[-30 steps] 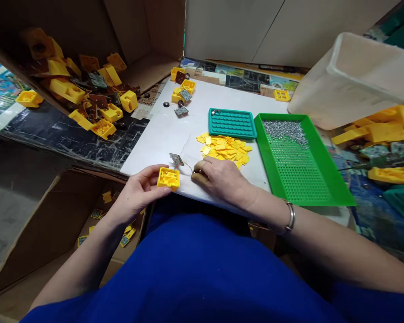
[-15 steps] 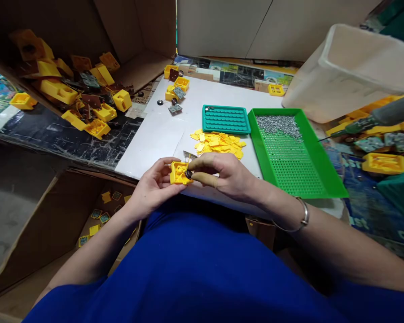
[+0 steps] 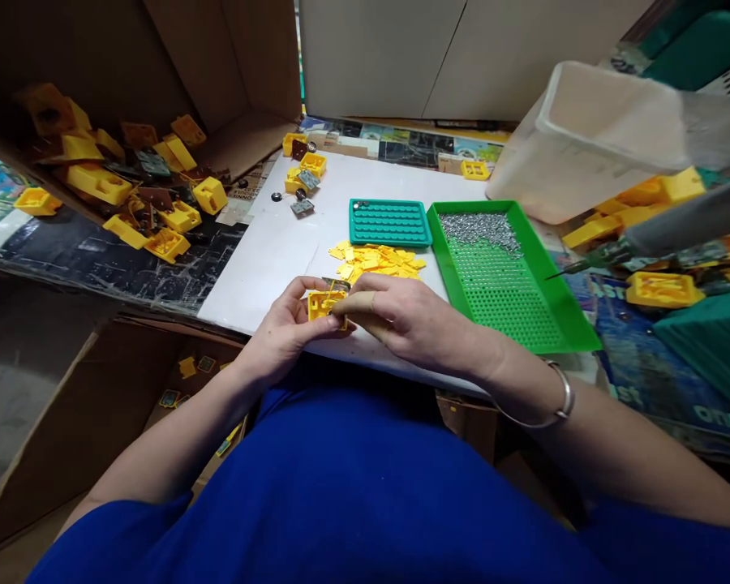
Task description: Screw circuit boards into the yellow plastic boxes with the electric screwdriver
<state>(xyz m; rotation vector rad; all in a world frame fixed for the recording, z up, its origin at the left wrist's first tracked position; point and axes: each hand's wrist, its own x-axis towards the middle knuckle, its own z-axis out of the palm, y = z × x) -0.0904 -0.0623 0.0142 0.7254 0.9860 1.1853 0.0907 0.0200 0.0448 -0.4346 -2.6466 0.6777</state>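
Observation:
Over the near edge of the white board, my left hand (image 3: 283,328) is closed around a small open yellow plastic housing (image 3: 317,304). Its thumb lies along the housing's near rim. My right hand (image 3: 395,312), with tan covers on thumb and forefinger, reaches into the housing from the right. Those fingers are on a small black round part, now mostly hidden under them. A thin yellow wire and a grey-green plate (image 3: 337,285) show at the housing's far side. Just beyond lies a pile of flat yellow pieces (image 3: 380,261).
A teal ribbed tray (image 3: 390,223) and a green perforated tray (image 3: 584,337) of small screws stand beyond. At right, a screwdriver (image 3: 602,255) points inward near a translucent bin (image 3: 608,138). Cardboard boxes (image 3: 261,134) with yellow housings are at left, another below.
The black round part has gone from the housing's right rim down into it, under my right fingers. My left thumb has moved onto the near rim. The view has shifted slightly.

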